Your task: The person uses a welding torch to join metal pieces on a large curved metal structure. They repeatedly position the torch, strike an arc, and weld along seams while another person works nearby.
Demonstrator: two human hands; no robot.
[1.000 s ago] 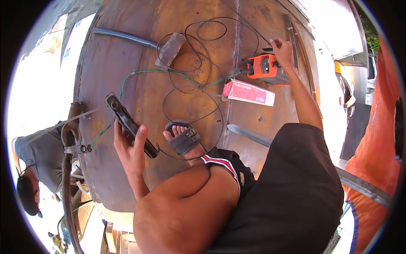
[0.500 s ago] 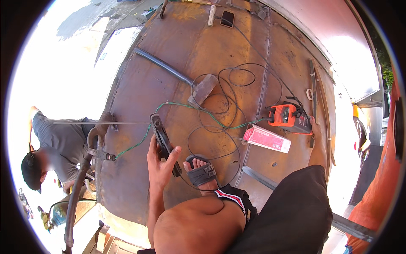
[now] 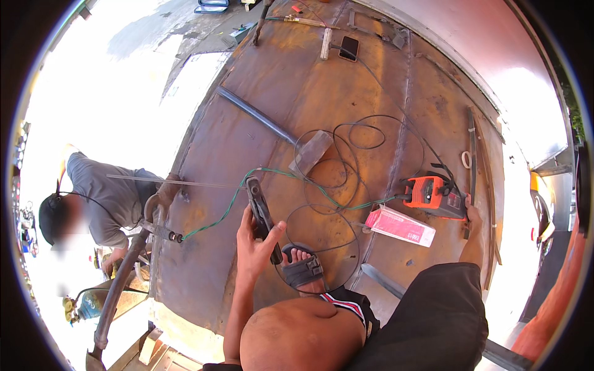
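Note:
My left hand (image 3: 252,248) is closed around a black welding electrode holder (image 3: 261,207). A thin welding rod (image 3: 176,181) sticks out leftward from the holder's upper end. On the right, my right hand (image 3: 474,217) touches the end of a small orange and black welding machine (image 3: 433,195); its fingers are largely hidden against the casing. Beside the machine lies a pink and white box (image 3: 401,226). A green cable (image 3: 232,195) and a looping black cable (image 3: 352,179) lie over the rusty metal sheet (image 3: 272,111). My sandaled foot (image 3: 303,267) stands near the holder.
A hammer with a pipe handle (image 3: 257,114) and blocky head (image 3: 311,151) lies ahead. Farther off is a phone (image 3: 349,48). At left, a clamp (image 3: 164,232) grips the bent pipe frame (image 3: 124,278); another person (image 3: 111,191) bends over beyond it. A tape roll (image 3: 466,159) lies near metal strips.
The whole view has shifted, so things sit farther right and lower in the picture. My left hand still holds the electrode holder, and my right hand stays at the machine's end.

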